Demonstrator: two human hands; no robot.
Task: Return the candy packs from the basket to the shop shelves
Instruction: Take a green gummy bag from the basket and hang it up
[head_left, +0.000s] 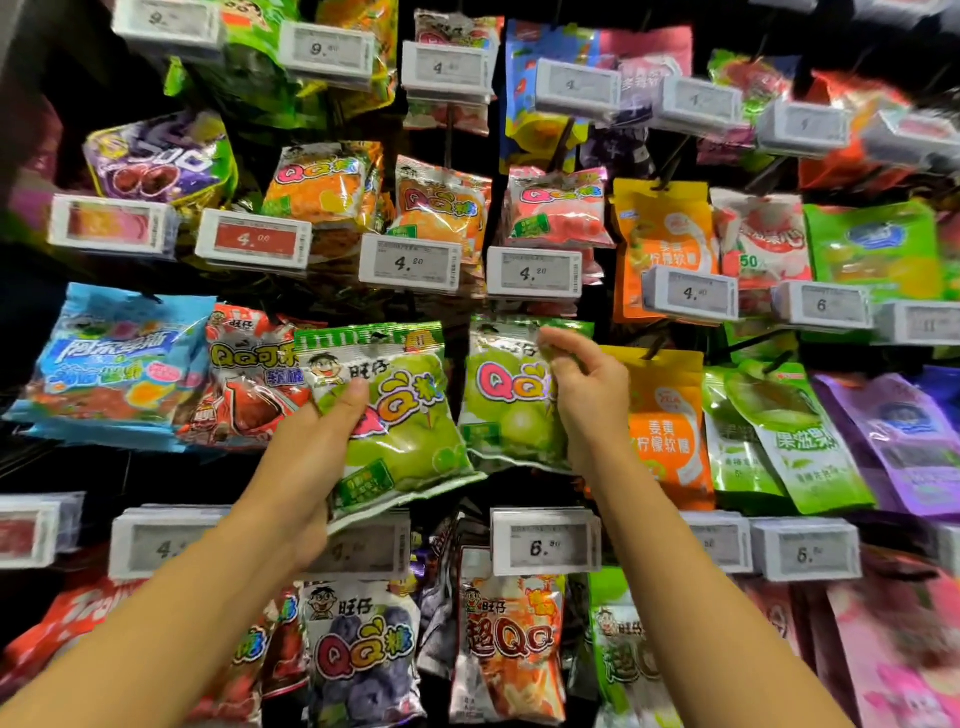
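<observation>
Now, in the head view, the left hand (317, 441) grips a green apple candy pack (387, 415) from below, thumb curled over its front, holding it tilted before the shop shelves (467, 499). The right hand (587, 384) pinches the top of a matching green pack (506, 395) that hangs on its peg just beside. This looks like the hanging step: the held pack probably belongs on that same peg, so its hole must meet the peg's tip. The basket is out of sight. Around them, rows of bright candy bags hang behind white price tags (543, 543) against dark backing.
</observation>
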